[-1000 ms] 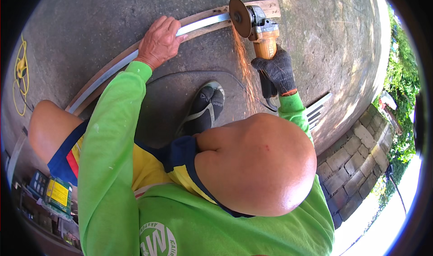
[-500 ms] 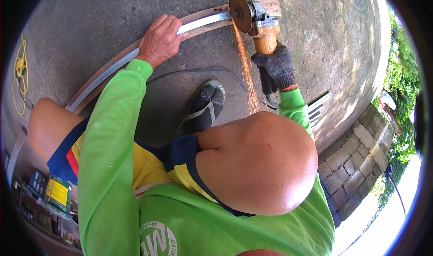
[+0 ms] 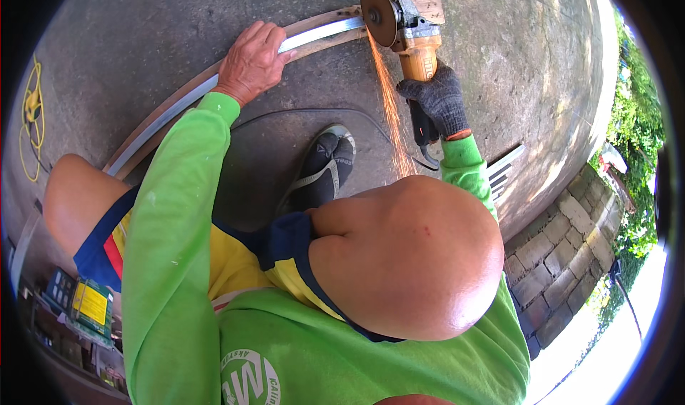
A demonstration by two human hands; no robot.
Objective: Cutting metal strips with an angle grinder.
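An angle grinder (image 3: 419, 48) with an orange-yellow body and a thin brown disc is gripped in my right hand (image 3: 439, 102), which wears a dark grey knit glove. Its disc meets a long silvery metal bar (image 3: 325, 34), and a stream of orange sparks (image 3: 389, 98) shoots from the contact down toward my knees. The bar lies along a wooden plank (image 3: 300, 28) on the concrete floor. With my bare left hand (image 3: 253, 61) I hold the bar down, fingers curled over it, to the left of the disc.
The grinder's dark cord (image 3: 314, 110) runs across the floor past my shoe (image 3: 330, 159). Several short metal pieces (image 3: 503, 170) lie to the right. A yellow cord (image 3: 32, 109) is coiled at far left, a green-and-yellow box (image 3: 89, 305) at lower left, and stacked grey blocks (image 3: 564, 255) at right.
The grinder and my right hand have shifted very slightly, tilting the grinder a little. Sparks keep streaming from the disc. My left hand stays on the bar.
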